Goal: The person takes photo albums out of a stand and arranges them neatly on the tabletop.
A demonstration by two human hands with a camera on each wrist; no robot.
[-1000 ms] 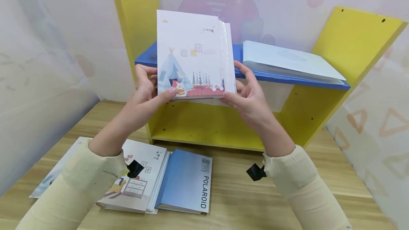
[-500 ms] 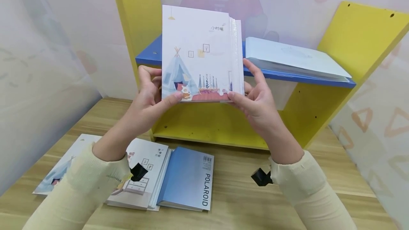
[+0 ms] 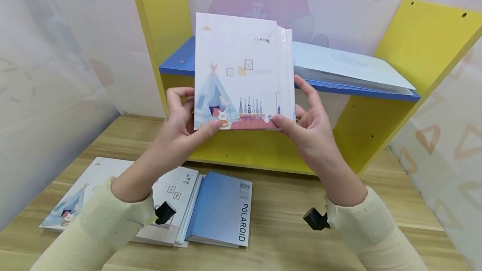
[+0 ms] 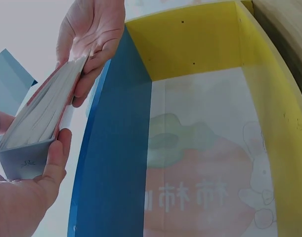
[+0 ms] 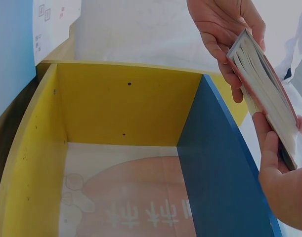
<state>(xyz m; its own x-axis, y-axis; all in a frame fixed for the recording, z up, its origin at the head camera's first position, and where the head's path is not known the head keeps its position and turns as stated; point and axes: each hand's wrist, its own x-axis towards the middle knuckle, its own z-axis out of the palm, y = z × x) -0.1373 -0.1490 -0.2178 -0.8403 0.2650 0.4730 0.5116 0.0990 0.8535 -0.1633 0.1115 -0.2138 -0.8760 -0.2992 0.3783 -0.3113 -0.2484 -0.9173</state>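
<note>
**Two hands holding an illustrated album upright before a yellow shelf unit**

Nearest the viewer, on the light wooden tabletop [image 3: 286, 229], lies a blue hardcover album printed "POLAROID" [image 3: 222, 210], touching a white illustrated album [image 3: 177, 204] to its left; a further thin white illustrated booklet [image 3: 80, 198] lies flat at the far left, partly under the cream sleeve [image 3: 113, 216]. Above these, the left hand [image 3: 180, 126] and the right hand [image 3: 310, 126] hold a white album with a tent illustration on its cover [image 3: 241, 72] by its lower corners, upright and raised off the table. Each hand pinches the album: thumb curled onto the front cover, fingers behind the back. In the left-wrist view the album [image 4: 39, 118] appears edge-on, its page block visible, clamped between both hands. Behind the album stands the yellow wooden shelf unit [image 3: 421, 45] with a blue shelf board [image 3: 177, 64]; the album's lower edge sits in front of the open lower compartment. Farthest, on the blue board's right half, a pale blue-white album [image 3: 350, 70] lies flat.
</note>
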